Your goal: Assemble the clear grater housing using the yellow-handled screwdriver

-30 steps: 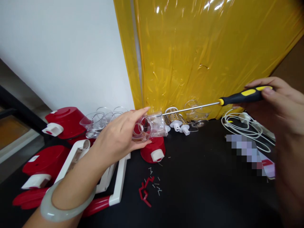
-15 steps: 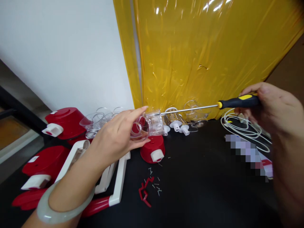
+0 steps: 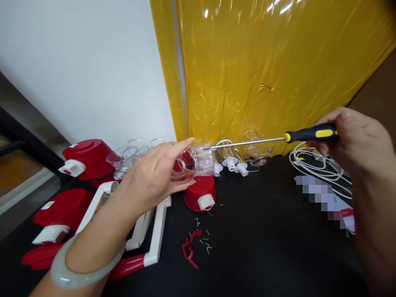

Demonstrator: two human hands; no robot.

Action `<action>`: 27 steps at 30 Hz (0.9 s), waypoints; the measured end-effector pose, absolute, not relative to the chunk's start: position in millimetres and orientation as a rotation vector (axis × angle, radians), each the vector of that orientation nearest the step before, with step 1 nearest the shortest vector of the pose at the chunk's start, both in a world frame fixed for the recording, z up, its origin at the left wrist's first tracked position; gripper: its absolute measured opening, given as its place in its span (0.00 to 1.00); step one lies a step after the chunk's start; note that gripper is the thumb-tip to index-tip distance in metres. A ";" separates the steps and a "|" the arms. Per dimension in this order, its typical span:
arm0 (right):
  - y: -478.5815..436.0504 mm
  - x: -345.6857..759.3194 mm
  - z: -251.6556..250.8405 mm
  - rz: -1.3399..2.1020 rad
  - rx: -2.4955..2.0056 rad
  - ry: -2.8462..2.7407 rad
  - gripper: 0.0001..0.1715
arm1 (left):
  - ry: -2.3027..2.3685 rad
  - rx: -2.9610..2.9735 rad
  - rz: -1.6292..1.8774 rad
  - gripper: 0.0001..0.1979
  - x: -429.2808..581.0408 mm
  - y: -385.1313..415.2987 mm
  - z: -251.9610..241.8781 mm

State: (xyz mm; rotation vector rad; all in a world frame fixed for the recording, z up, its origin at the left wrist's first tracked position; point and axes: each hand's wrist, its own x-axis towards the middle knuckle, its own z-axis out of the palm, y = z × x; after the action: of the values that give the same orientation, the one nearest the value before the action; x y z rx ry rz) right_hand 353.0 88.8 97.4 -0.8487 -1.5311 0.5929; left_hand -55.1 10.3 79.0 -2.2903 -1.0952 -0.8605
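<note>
My left hand (image 3: 154, 171) is wrapped round a clear plastic part (image 3: 204, 159) with a round, hollow end, held above the table on its side. My right hand (image 3: 355, 140) grips a screwdriver (image 3: 312, 133) by its black and yellow handle. Its long metal shaft lies nearly level, and the tip meets the right end of the clear part. Whether a screw sits at the tip is too small to tell. Just below the clear part is a red housing (image 3: 200, 194) with a white knob. Metal grater drums (image 3: 227, 154) with white ends lie behind the shaft.
Small red plastic pieces (image 3: 189, 249) and several screws (image 3: 206, 243) lie on the black table (image 3: 262, 239). Red housings (image 3: 89, 159), clear funnel-shaped parts (image 3: 122, 154) and white crank arms (image 3: 156, 235) crowd the left. A coiled white cable (image 3: 309, 165) is at the right, before a yellow film curtain (image 3: 247, 62).
The view has shifted very slightly. The screwdriver handle has turned a little, its yellow patch now facing me more fully; both hands keep their grip.
</note>
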 end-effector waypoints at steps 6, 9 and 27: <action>84.4 351.2 104.4 0.803 -0.723 -1.422 0.31 | -1.117 -2.272 -0.841 0.40 -58.7 10.3 80.6; 82.3 354.2 103.1 0.791 -0.757 -1.496 0.27 | -1.090 -2.274 -0.851 0.40 -58.2 10.5 80.7; 79.9 349.2 98.6 0.864 -0.798 -1.504 0.26 | -0.948 -2.222 -0.856 0.39 -62.0 15.5 80.4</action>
State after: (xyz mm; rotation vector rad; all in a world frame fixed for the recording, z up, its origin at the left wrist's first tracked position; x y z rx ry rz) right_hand 349.2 79.9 98.6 -0.7978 -1.5036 0.8636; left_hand -62.0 15.5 80.4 -2.2216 -0.9483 -0.8564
